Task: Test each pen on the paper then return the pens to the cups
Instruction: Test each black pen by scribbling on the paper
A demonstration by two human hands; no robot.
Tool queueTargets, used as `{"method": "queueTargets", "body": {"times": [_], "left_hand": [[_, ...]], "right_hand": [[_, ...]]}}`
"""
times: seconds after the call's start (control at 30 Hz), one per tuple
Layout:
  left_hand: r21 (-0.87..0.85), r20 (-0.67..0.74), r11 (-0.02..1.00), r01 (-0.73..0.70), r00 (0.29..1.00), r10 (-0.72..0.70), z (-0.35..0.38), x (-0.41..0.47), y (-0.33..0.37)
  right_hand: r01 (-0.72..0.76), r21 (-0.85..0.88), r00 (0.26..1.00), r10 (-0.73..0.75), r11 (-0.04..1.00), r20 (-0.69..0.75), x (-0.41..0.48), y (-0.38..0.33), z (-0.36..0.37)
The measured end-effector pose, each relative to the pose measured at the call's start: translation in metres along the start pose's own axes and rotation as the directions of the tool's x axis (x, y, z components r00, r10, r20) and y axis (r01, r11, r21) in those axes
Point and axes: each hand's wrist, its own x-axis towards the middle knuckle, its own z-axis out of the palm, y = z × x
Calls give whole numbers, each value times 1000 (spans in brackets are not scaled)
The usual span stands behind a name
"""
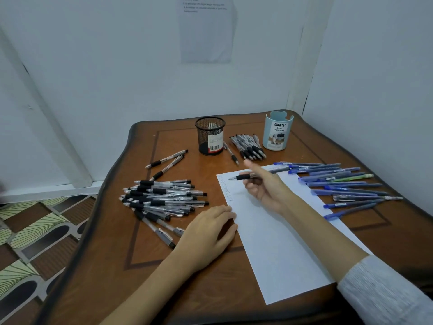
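Above the upper left corner of the paper: pen pinched in the curled fingers of the right hand, one finger extended straight over the barrel. Long axis nearly level, tip to the left, away from the palm, just over a faint column of test marks (contact with the sheet not discernible). Black rubber grip, clear barrel, metal tip. Left hand flat on the table, fingers together, fingertips touching the sheet's left edge. For the return: mesh cup beyond and left of the tip, blue cup beyond and right; right hand nearer to both.
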Motion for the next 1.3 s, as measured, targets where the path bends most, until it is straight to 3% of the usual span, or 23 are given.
{"method": "queueTargets", "body": {"times": [0.1, 0.27, 0.37, 0.57, 0.73, 1.03, 1.3], "left_hand": [[-30, 2, 1000, 0, 1000, 0, -1, 1, -3], [-80, -12, 997, 11, 1000, -12, -2, 1, -4], [-104, -20, 994, 16, 1000, -19, -3, 2, -5], [-100, -5, 995, 9, 1000, -9, -1, 3, -8], [-70, 14, 998, 0, 1000, 1, -2, 6, -8], [-59, -8, 998, -4, 1000, 4, -2, 6, -7], [-53, -16, 999, 0, 1000, -1, 0, 7, -7]], "right_hand": [[112, -223, 990, -129, 968, -62, 7, 8, 7], [278, -340, 950, -309, 899, -40, 13, 19, 17], [289, -453, 935, -351, 843, -56, 14, 24, 20], [334, -425, 920, -389, 841, -47, 16, 28, 17], [352, -637, 866, -497, 686, -56, 16, 33, 19], [441, -652, 840, -539, 616, 59, 20, 39, 15], [462, -633, 839, -537, 621, 85, 22, 38, 15]]}}
